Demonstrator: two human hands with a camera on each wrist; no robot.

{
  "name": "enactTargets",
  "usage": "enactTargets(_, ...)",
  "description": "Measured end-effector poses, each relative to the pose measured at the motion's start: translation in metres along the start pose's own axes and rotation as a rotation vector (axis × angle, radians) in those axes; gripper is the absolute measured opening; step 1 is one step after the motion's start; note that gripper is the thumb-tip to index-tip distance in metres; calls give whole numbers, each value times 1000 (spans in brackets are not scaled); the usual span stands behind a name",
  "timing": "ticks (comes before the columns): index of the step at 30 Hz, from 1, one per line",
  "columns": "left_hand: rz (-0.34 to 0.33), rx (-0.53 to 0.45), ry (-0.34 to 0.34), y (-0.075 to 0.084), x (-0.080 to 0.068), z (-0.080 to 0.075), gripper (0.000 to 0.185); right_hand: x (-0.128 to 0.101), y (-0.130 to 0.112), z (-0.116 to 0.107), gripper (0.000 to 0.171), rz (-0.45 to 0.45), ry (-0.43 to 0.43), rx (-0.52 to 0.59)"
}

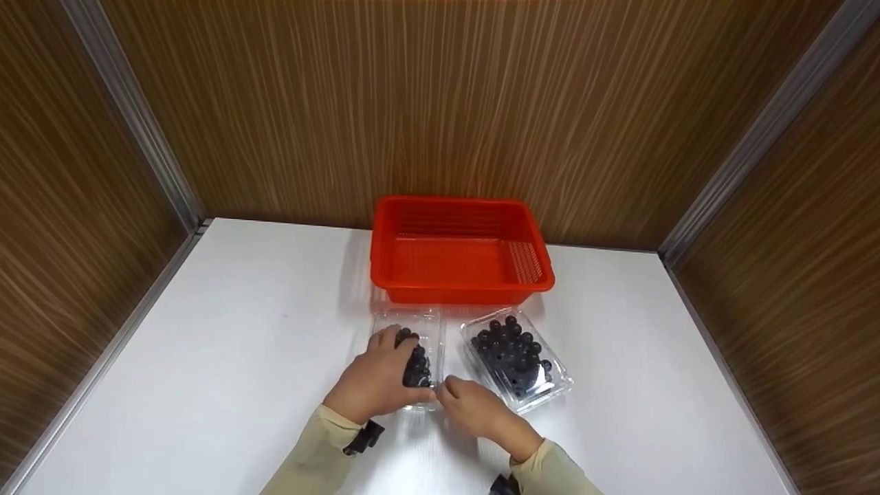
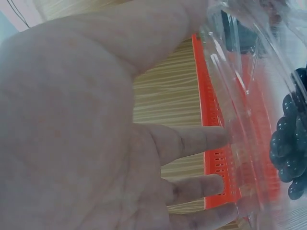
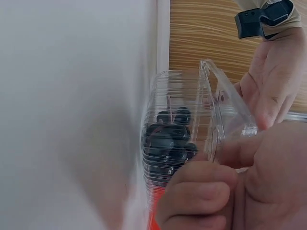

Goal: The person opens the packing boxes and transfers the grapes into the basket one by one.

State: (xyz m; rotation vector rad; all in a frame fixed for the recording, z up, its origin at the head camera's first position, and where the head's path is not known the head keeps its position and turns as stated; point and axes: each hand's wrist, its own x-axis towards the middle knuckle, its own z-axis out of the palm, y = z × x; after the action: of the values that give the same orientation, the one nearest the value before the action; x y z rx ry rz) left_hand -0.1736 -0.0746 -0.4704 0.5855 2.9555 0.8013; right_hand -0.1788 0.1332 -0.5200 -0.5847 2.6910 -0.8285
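Observation:
A clear plastic clamshell box (image 1: 430,330) of dark grapes (image 1: 416,371) lies on the table under my left hand (image 1: 375,380). The fingers of that hand reach over the lid, fairly straight in the left wrist view, and the thumb points along the near edge. At the box's near right corner, my right hand (image 1: 474,409) pinches the plastic rim with curled fingers. In the right wrist view the lid (image 3: 230,98) stands tilted, partly apart from the ribbed base (image 3: 160,91). A second clear box (image 1: 560,381) with dark grapes (image 1: 509,350) sits to the right, looking closed.
A red plastic basket (image 1: 460,295) with perforated sides stands behind the boxes, near the back wall. The white table (image 1: 227,357) is enclosed by wood-grain panels (image 1: 440,103) at the back and both sides.

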Motion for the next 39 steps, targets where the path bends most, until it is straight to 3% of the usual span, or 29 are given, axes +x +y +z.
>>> enactTargets(5, -7, 27, -12, 0, -3, 3, 92, -1, 1, 5, 28, -37, 43, 2)
enactTargets(15, -18, 41, -54, 2, -9, 10, 93, -9, 3, 11, 31, -60, 26, -8)
enactTargets(22, -45, 76, -49, 3, -8, 5, 94, -4, 3, 7, 34, -67, 48, 6)
enactTargets(32, -24, 113, -65, 8, -3, 5, 91, -2, 6, 4, 35, -48, 49, 11)
enactTargets(39, -50, 137, -54, 11, -1, -4, 90, 6, 4, -3, 34, -48, 49, -24)
